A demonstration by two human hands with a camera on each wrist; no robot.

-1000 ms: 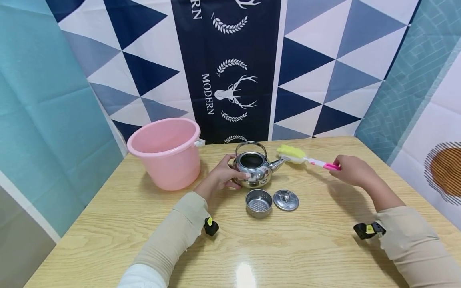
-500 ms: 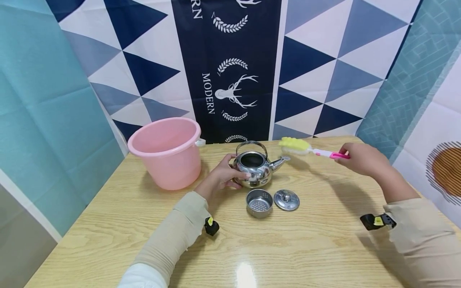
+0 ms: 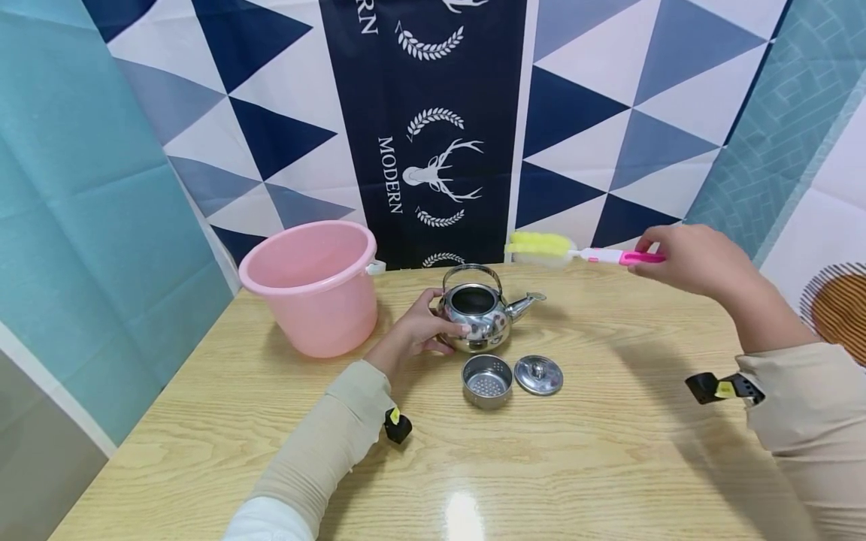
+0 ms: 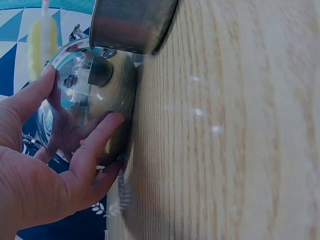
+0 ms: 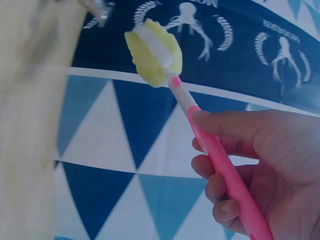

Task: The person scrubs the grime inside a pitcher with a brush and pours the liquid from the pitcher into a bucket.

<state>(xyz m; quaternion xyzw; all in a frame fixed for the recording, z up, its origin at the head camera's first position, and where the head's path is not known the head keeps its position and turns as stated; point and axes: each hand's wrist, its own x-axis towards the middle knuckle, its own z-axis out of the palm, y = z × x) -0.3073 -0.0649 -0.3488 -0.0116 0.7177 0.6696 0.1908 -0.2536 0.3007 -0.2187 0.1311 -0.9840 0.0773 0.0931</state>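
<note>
A shiny metal teapot stands lidless on the table, its arched handle up and its spout to the right. My left hand grips its left side, thumb and fingers spread round the belly in the left wrist view. Raised above the table at right, my right hand holds a bottle brush by its pink handle. The brush's yellow sponge head points left, behind and above the spout. In front of the teapot sit a perforated metal strainer and a round lid.
A pink bucket stands on the table left of the teapot. The wooden table reaches back to a patterned cloth wall, with more cloth walls at both sides.
My right hand has lifted the bottle brush up off the table area and moved it slightly right, the sponge head now higher. My left hand and the teapot have stayed put.
</note>
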